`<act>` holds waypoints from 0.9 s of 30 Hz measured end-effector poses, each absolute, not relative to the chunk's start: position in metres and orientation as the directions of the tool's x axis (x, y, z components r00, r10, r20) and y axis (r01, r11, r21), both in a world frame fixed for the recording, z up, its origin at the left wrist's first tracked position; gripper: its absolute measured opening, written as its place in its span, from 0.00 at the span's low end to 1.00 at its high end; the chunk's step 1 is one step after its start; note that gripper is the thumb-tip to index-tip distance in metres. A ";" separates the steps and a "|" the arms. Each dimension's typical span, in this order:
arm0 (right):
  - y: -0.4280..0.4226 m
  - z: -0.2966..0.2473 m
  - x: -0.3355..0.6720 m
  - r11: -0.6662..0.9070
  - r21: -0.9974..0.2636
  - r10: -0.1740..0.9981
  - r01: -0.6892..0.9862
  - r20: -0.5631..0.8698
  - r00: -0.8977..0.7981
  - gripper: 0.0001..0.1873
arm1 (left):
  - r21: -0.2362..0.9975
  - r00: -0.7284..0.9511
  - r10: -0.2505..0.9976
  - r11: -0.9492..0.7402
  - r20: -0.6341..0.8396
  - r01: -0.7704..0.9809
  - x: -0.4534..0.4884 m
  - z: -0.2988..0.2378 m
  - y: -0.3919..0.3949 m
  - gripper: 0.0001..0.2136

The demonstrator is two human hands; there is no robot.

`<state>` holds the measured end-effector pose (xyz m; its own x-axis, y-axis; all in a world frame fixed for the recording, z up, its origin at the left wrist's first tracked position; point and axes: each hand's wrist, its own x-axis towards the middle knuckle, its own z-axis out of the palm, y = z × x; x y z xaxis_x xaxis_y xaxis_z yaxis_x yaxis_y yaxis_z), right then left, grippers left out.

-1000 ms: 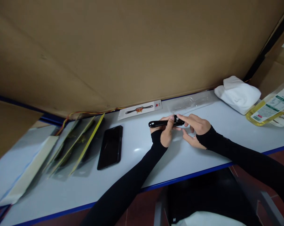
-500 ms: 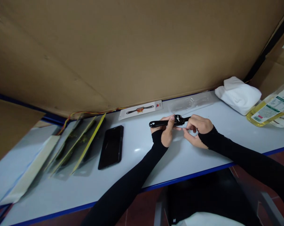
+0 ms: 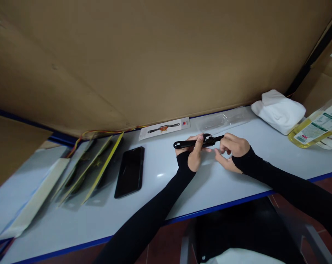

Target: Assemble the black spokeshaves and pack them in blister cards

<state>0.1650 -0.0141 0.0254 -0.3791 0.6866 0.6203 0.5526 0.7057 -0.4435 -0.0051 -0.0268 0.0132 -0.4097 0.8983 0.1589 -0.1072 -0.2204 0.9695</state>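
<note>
Both my hands hold a long black tool (image 3: 185, 143) with two handles and a small metal part at its middle, just above the white table (image 3: 166, 190). My left hand (image 3: 194, 154) is wrapped round the left handle, thumb up beside the metal part. My right hand (image 3: 232, 151) is curled, its fingers pinching the right handle's end. Behind the tool lie a white printed card (image 3: 165, 128) showing the same tool and a clear plastic blister tray (image 3: 223, 119).
A black phone (image 3: 129, 171) lies left of my hands, and beyond it several flat packs with yellow edges (image 3: 91, 168). A folded white cloth (image 3: 278, 110) and a bottle of yellow oil (image 3: 316, 126) are at the right. Cardboard sheets (image 3: 155, 55) stand behind the table.
My right hand drew its stretched fingers in from the tool's middle and now pinches the right handle's end. The left hand kept its grip.
</note>
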 end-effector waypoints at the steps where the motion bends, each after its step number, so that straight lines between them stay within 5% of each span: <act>1: -0.014 0.025 0.165 0.708 -0.453 0.684 0.541 0.628 -0.370 0.04 | 0.969 -0.416 0.896 -0.220 0.157 -0.108 -0.005 0.014 -0.027 0.23; 6: -0.015 0.026 0.164 0.717 -0.466 0.688 0.519 0.591 -0.420 0.28 | 0.965 -0.385 0.906 -0.234 0.173 -0.118 -0.004 0.014 -0.027 0.22; 9: -0.018 0.028 0.165 0.720 -0.488 0.689 0.494 0.590 -0.421 0.05 | 0.963 -0.404 0.897 -0.243 0.179 -0.114 -0.003 0.013 -0.027 0.22; 12: -0.019 0.030 0.165 0.720 -0.526 0.691 0.452 0.602 -0.401 0.12 | 0.962 -0.434 0.883 -0.250 0.179 -0.112 -0.003 0.011 -0.026 0.22; 14: -0.018 0.030 0.165 0.725 -0.529 0.686 0.441 0.612 -0.393 0.03 | 0.962 -0.429 0.886 -0.248 0.178 -0.111 -0.003 0.011 -0.026 0.21; 19: -0.015 0.026 0.163 0.752 -0.431 0.647 0.498 0.625 -0.436 0.27 | 0.962 -0.400 0.896 -0.254 0.194 -0.102 -0.002 0.013 -0.028 0.21; 23: -0.013 0.024 0.163 0.716 -0.383 0.663 0.584 0.636 -0.395 0.05 | 0.966 -0.413 0.894 -0.236 0.173 -0.107 -0.001 0.014 -0.028 0.22; 25: -0.013 0.025 0.164 0.692 -0.425 0.685 0.584 0.643 -0.344 0.12 | 0.969 -0.425 0.891 -0.222 0.158 -0.105 -0.002 0.013 -0.026 0.22; 27: -0.013 0.026 0.164 0.697 -0.467 0.687 0.544 0.652 -0.321 0.07 | 0.968 -0.424 0.891 -0.227 0.160 -0.111 -0.002 0.013 -0.026 0.22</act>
<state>0.1639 -0.0130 0.0259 -0.3206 0.6870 0.6521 0.5439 0.6971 -0.4671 -0.0023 -0.0259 0.0126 -0.4242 0.8913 0.1601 -0.1112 -0.2267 0.9676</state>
